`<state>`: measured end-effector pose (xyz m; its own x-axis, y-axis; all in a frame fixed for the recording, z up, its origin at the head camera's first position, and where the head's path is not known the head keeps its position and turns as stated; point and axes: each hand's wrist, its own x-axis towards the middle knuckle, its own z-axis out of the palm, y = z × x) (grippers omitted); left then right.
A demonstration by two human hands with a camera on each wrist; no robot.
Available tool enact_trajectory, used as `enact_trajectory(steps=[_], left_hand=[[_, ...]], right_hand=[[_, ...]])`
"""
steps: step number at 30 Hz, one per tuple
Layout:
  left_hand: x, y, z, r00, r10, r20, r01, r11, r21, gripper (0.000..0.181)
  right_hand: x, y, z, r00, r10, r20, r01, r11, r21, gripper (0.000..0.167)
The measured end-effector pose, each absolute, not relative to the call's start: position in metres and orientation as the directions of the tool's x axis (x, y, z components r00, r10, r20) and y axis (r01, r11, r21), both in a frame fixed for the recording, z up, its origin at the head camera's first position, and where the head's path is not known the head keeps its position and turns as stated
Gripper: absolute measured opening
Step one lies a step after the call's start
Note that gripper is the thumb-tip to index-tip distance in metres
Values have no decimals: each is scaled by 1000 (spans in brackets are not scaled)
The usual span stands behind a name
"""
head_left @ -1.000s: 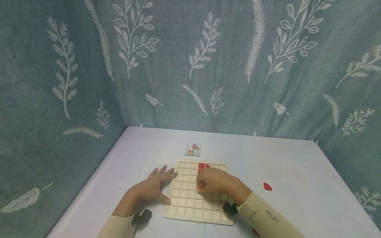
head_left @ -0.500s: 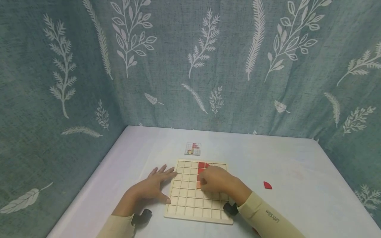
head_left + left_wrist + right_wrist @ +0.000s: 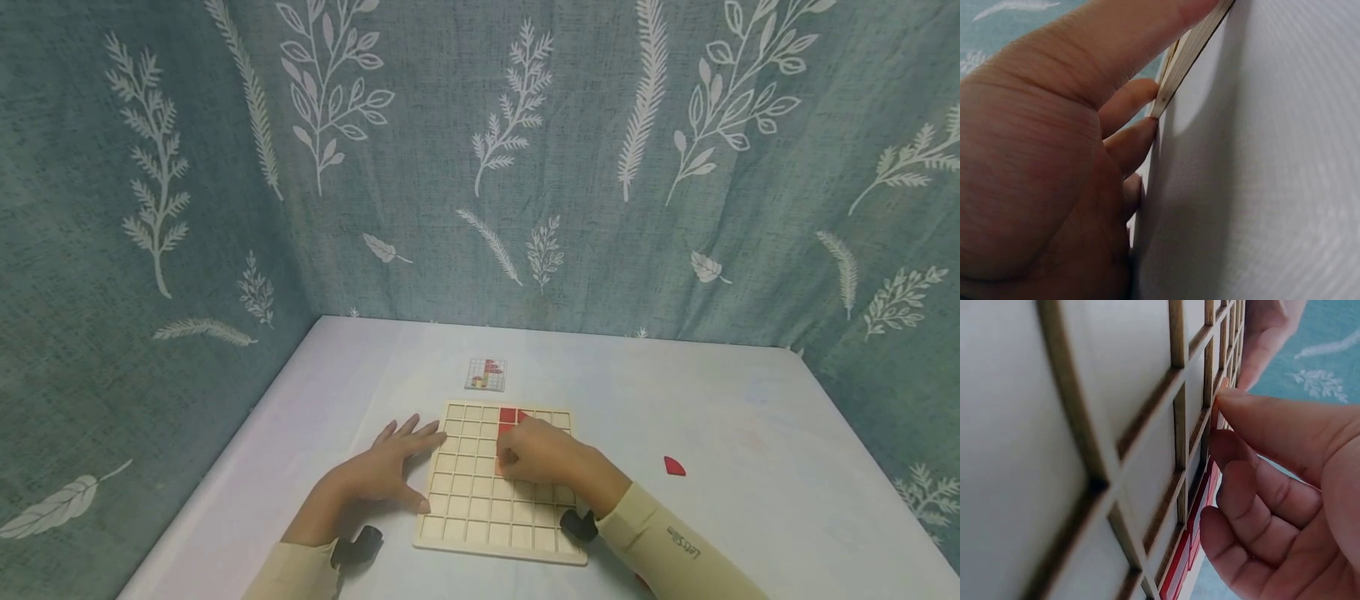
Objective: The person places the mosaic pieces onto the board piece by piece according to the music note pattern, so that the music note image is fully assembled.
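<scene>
A pale wooden grid board [image 3: 480, 510] lies on the white table. My right hand [image 3: 543, 450] is over its upper middle, thumb and index finger pinching a small orange tile [image 3: 498, 468] at a cell below the red tiles [image 3: 507, 414]. In the right wrist view the thumb sits on the edge of this orange tile [image 3: 1220, 403], and the other fingers are curled. The right hand hides part of the red tiles. My left hand [image 3: 384, 471] is spread along the board's left side, thumb and fingertips touching the edge [image 3: 1175, 78].
Behind the board lies a small pattern card [image 3: 486, 375] printed with a grid and coloured shapes. A red quarter-round tile [image 3: 674, 466] is on the table to the right. Another red piece [image 3: 642, 581] shows partly beneath the right sleeve. A patterned curtain [image 3: 420, 208] encloses the table.
My right hand has moved the orange tile slightly away from me, up against the red column, and stays there. My left hand has kept its place.
</scene>
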<state>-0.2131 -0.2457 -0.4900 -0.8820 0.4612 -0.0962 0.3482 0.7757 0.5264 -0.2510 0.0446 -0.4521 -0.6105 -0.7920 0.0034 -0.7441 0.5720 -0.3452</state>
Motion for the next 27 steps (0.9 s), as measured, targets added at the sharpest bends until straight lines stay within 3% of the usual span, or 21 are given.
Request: enact_trajectory(steps=[12, 19, 27], left_hand=[[-215, -246, -488, -872, 478, -104, 356, 766, 535, 113], [-216, -246, -495, -871, 482, -94, 362, 759, 541, 114], [-215, -246, -492, -872, 482, -80, 373, 762, 530, 115]], right_hand=[[-250, 40, -449, -635, -772, -31, -734, 614, -290, 8], [-253, 56, -451, -596, -802, -44, -747, 574, -336, 14], [-253, 110, -441, -670, -739, -74, -678, 649, -347, 9]])
